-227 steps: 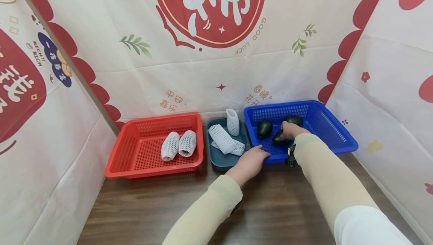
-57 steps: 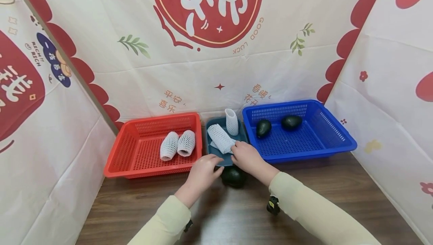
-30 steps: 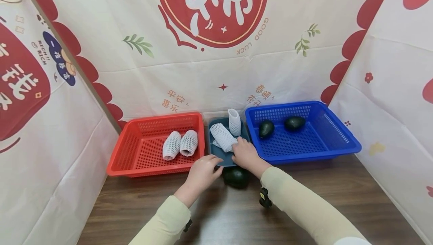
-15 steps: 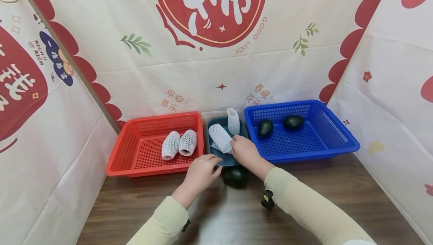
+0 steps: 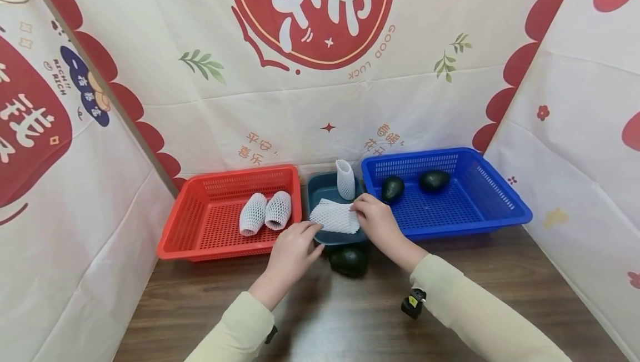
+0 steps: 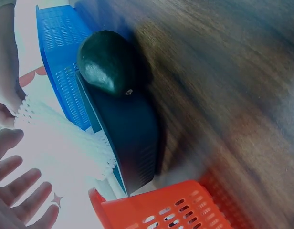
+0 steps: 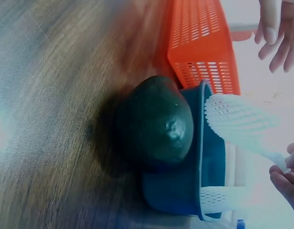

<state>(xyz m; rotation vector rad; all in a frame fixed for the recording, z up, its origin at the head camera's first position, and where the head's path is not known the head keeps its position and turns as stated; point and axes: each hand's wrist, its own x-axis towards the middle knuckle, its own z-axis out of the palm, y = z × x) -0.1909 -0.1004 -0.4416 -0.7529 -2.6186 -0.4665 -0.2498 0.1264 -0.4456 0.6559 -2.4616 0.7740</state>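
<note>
My right hand [image 5: 381, 226] pinches one end of a white foam net sleeve [image 5: 334, 217] above the dark teal tray [image 5: 315, 181]. In the right wrist view the sleeve [image 7: 237, 117] hangs with its wide mouth toward the tray's rim. My left hand [image 5: 292, 250] is by its other end, fingers apart and loosely bent; in the left wrist view the left hand [image 6: 23, 191] holds nothing. A dark green avocado [image 5: 348, 262] lies on the table against the tray's near side. Another net sleeve [image 5: 345, 180] leans upright in the tray's back.
Left of the tray, a red basket [image 5: 200, 254] holds two plump net sleeves [image 5: 265, 213]; their contents cannot be told. To the right, a blue basket [image 5: 480, 223] holds two avocados [image 5: 434, 180]. A printed cloth [image 5: 300, 101] closes off the back and sides.
An avocado went from the blue basket to the table before the tray. Just now my right hand lifted the net sleeve from the tray and swung it crosswise toward my left hand.
</note>
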